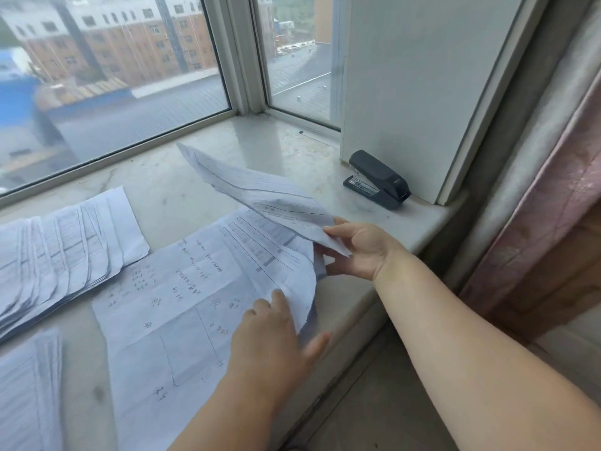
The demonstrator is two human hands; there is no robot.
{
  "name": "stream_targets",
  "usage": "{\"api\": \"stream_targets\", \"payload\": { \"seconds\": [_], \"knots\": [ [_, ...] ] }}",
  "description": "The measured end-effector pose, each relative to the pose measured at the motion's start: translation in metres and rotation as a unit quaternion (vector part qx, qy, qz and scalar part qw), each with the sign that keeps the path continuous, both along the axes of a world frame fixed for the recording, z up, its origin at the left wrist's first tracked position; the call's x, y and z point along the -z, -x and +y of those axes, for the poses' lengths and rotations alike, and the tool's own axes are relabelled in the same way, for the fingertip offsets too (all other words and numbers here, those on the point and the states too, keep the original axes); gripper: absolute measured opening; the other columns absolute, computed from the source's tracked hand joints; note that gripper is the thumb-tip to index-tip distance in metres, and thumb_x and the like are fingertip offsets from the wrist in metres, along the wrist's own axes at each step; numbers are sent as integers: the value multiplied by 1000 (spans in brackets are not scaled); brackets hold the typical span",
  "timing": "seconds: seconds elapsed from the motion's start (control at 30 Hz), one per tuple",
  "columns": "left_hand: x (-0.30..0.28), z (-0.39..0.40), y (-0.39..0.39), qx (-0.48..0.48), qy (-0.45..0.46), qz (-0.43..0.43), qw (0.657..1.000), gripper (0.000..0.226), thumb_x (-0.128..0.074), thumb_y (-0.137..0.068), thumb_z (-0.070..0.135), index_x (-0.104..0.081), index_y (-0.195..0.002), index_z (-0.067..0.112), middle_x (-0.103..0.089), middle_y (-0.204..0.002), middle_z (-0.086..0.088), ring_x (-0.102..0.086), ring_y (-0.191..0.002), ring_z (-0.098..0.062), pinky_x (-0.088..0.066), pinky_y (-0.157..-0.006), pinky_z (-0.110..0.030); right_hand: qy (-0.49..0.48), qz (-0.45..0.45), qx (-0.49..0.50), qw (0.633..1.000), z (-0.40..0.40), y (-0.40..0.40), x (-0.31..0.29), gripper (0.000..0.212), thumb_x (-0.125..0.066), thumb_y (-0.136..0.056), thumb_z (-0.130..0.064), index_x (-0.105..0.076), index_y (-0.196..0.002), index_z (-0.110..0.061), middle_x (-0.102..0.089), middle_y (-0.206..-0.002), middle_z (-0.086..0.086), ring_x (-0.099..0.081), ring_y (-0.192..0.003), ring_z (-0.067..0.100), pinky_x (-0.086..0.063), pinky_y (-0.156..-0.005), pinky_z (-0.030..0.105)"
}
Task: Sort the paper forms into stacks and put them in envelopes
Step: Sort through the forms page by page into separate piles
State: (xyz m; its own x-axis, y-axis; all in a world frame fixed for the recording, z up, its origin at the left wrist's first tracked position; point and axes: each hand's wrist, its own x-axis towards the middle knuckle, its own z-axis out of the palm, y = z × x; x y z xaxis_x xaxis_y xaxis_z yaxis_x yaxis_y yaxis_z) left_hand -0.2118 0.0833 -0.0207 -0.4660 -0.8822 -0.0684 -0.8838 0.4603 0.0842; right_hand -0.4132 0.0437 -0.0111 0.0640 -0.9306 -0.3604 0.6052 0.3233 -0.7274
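A lifted sheaf of printed forms slants up over the marble windowsill, pinched at its near corner by my right hand. Under it lies a large form with handwriting, its right edge curling up. My left hand rests on that edge with fingers spread on the paper. A fanned stack of forms lies at the left, and another pile sits at the bottom left corner.
A black stapler stands at the back right of the sill, against a white panel. Window glass runs along the far side. The sill's front edge drops off at the right, beside a pink curtain.
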Motion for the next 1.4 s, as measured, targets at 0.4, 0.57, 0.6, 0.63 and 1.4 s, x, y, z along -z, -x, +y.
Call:
{"api": "stream_targets", "payload": {
  "seconds": [0.4,0.57,0.6,0.63,1.4],
  "knots": [
    [2,-1,-22,-143,-51,288,945,28,-34,-95,10,-45,-120,12,-54,-83,1,-45,-74,-21,-31,-65,-32,-19,197,217,956,6,31,-35,28,-44,-96,2,-60,-105,-19,-66,-98,5,-61,-81,20,-51,-72,38],
    [9,21,-44,-258,-54,515,816,13,-44,-99,16,-49,-102,5,-48,-69,13,-51,-58,6,-37,-54,-7,-15,573,195,796,14,76,-45,34,-47,-91,2,-64,-111,-20,-67,-111,10,-63,-94,27,-51,-81,35],
    [10,21,-45,-272,-65,524,805,12,-44,-100,10,-50,-108,4,-48,-73,15,-48,-63,7,-37,-53,-9,-27,617,146,773,14,83,-46,33,-48,-90,-1,-65,-110,-20,-67,-111,11,-63,-97,28,-51,-84,36],
    [12,20,-44,-275,-71,530,799,17,-44,-99,7,-52,-113,1,-50,-74,14,-48,-66,6,-37,-52,-12,-45,631,91,769,14,85,-47,30,-50,-90,-3,-66,-106,-22,-67,-111,12,-63,-99,29,-52,-84,38],
    [-12,-4,-27,20,-128,86,988,77,-37,-90,66,-8,-151,29,-36,-143,-1,-36,-131,-19,-34,-103,-33,-5,619,208,757,43,-28,-13,23,-50,-96,-11,-63,-115,-16,-65,-110,-2,-55,-93,13,-40,-80,21]
  ]
}}
